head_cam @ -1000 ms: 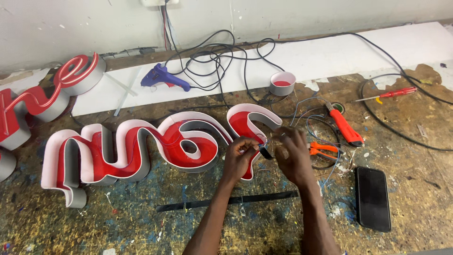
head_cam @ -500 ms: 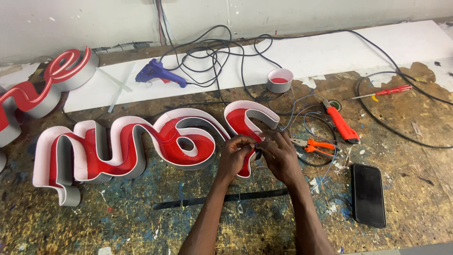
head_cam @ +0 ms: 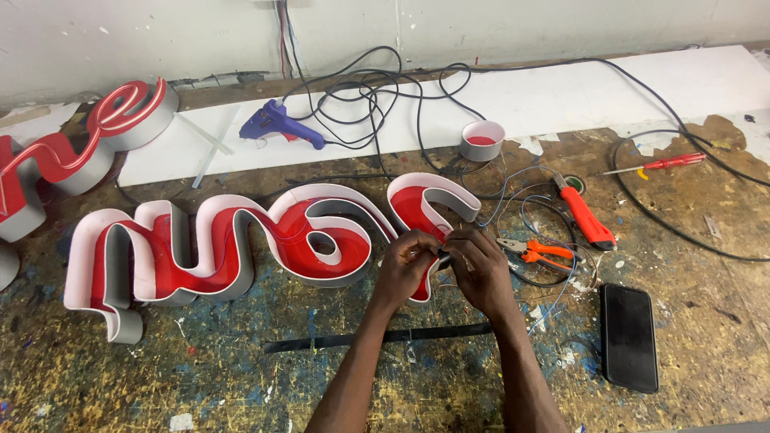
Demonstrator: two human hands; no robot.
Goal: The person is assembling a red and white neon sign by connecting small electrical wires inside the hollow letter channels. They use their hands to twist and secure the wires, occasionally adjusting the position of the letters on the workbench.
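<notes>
Red-faced, white-walled channel lettering (head_cam: 241, 248) lies face-down on the paint-spattered bench (head_cam: 160, 377), and at its right end the left hand (head_cam: 403, 269) and right hand (head_cam: 480, 273) meet, fingers pinched on something small and dark, orange pliers (head_cam: 536, 251) just beyond within reach.

Counts, head view: 2 hands (head_cam: 409, 269) (head_cam: 481, 273); 2 red script sign pcs (head_cam: 241, 248) (head_cam: 72, 152); 1 glue gun (head_cam: 281, 126); 1 pliers (head_cam: 536, 252); 1 screwdriver (head_cam: 654, 164); 1 cutter (head_cam: 585, 212); 1 phone (head_cam: 630, 337); 1 small round cup (head_cam: 483, 140).
</notes>
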